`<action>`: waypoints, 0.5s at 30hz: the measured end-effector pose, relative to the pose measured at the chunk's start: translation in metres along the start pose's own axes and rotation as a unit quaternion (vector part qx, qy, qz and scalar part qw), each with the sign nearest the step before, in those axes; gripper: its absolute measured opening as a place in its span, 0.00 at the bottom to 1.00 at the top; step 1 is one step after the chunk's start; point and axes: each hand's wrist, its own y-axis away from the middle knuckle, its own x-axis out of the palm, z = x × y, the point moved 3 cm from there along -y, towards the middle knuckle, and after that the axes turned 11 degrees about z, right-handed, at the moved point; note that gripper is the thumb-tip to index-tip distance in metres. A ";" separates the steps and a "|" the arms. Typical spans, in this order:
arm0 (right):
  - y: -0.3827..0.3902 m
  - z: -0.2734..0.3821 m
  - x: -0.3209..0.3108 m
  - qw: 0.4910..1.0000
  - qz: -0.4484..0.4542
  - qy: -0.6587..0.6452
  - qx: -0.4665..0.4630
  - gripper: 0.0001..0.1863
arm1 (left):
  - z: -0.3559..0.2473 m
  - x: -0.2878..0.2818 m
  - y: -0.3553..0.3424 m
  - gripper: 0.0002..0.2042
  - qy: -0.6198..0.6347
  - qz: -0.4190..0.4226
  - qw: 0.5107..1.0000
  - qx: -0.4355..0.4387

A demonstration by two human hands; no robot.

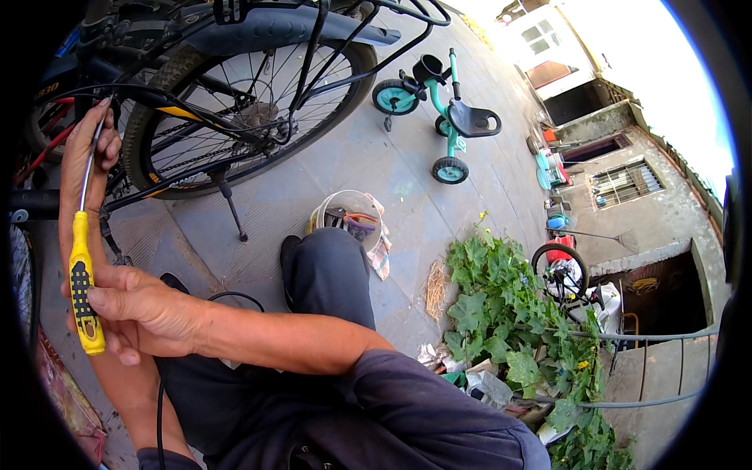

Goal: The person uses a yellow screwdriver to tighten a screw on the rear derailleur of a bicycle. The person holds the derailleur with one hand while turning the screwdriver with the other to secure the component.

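Observation:
My right hand [145, 309] is closed round the yellow and black handle of a screwdriver [81, 270]. Its metal shaft points up, crossing in front of my left hand [92, 149], and the tip reaches the dark bicycle frame. The left hand is raised against the bicycle [176, 106], fingers curled in at the frame near a thin black cable; whatever they grip is hidden. The bicycle's spoked rear wheel [258, 117], chain and black rack are just right of that hand. A black kickstand [229, 205] reaches down to the paving.
A bucket [374, 227] with tools in it stands by my knee, a cloth [381, 260] beside it. Beyond is a turquoise child's tricycle [450, 117]. Leafy plants [501, 305] grow at the right, near another wheel [560, 274]. A black cable [243, 295] runs by my legs.

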 end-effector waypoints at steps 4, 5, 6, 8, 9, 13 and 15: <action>-0.002 0.000 -0.002 0.999 -0.031 0.031 0.014 0.15 | -0.001 0.002 0.000 0.12 0.001 -0.010 1.000 -0.001; -0.002 0.000 -0.002 0.999 -0.030 0.033 0.012 0.14 | -0.001 0.002 0.000 0.13 0.001 -0.012 1.000 -0.001; -0.002 0.000 -0.003 0.999 -0.028 0.035 0.010 0.14 | -0.001 0.002 0.000 0.13 0.001 -0.013 1.000 -0.002; -0.002 0.000 -0.003 0.999 -0.033 0.041 0.005 0.14 | -0.001 0.002 0.000 0.13 -0.003 -0.010 1.000 0.000; -0.001 0.000 -0.004 0.998 -0.035 0.044 0.003 0.14 | -0.001 0.002 0.000 0.13 -0.005 -0.009 1.000 0.001; 0.000 0.001 -0.004 0.999 -0.022 0.048 -0.007 0.15 | -0.002 0.004 0.001 0.13 -0.006 -0.009 1.000 -0.005; 0.001 0.001 -0.004 0.998 -0.027 0.049 -0.006 0.15 | -0.002 0.004 0.001 0.13 -0.011 -0.009 1.000 -0.006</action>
